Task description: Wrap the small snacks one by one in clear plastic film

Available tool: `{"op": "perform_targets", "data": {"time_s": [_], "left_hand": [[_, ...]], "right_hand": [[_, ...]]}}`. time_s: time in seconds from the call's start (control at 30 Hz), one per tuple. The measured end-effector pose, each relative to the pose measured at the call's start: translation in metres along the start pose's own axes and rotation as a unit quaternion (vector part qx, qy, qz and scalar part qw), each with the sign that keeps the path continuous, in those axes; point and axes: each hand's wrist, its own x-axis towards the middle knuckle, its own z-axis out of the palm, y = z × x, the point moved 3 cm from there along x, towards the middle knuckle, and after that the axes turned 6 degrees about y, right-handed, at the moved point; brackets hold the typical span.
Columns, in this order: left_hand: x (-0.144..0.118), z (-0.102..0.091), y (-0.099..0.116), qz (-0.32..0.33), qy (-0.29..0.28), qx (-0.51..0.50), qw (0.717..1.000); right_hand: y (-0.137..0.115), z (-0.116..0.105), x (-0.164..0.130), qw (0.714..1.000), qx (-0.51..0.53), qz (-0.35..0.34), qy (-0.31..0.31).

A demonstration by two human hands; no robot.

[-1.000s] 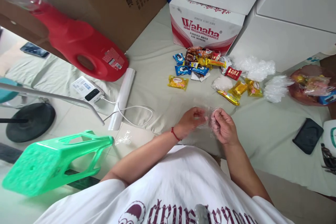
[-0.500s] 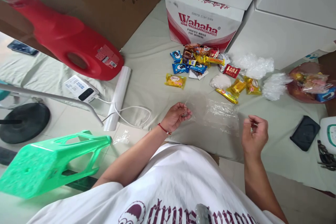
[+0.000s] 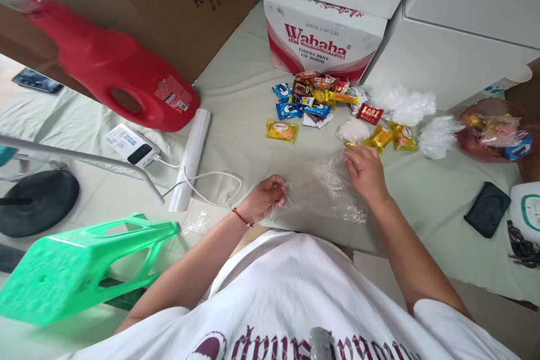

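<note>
A clear plastic bag (image 3: 320, 188) lies thin and wrinkled between my two hands, over the cloth-covered surface. My left hand (image 3: 266, 198), with a red string bracelet at the wrist, pinches the near-left edge of the bag. At the bag's far-right edge is my right hand (image 3: 368, 173), its fingers curled and palm down; what they hold, if anything, is hidden. A bit of yellow wrapper (image 3: 350, 143) shows beyond its fingertips. Close by are a yellow snack packet (image 3: 380, 137), another yellow packet (image 3: 403, 136) and a whitish lump (image 3: 353, 130).
Mixed wrapped snacks (image 3: 318, 95) lie before a Wahaha carton (image 3: 323, 34). Bunched clear plastic (image 3: 400, 104) and a reddish bowl (image 3: 468, 143) of snacks sit right, with a black phone-like object (image 3: 487, 210). Leftward are a red jug (image 3: 113, 67), white roll (image 3: 189, 160) and green stool (image 3: 63, 264).
My right hand has moved left and away from me to the bag's far-right edge, covering most of a yellow bar. My left hand and the bag have shifted left and slightly nearer.
</note>
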Motion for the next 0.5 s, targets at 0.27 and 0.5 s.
{"op": "perform_targets", "data": {"time_s": [0.27, 0.5], "left_hand": [[-0.010, -0.004, -0.002, 0.068, 0.076, -0.034, 0.994], [-0.001, -0.012, -0.004, 0.096, 0.093, 0.020, 0.991]], "right_hand": [[-0.020, 0.018, -0.013, 0.980, 0.058, 0.085, -0.172], [-0.020, 0.004, 0.003, 0.944, 0.203, 0.118, -0.230]]}}
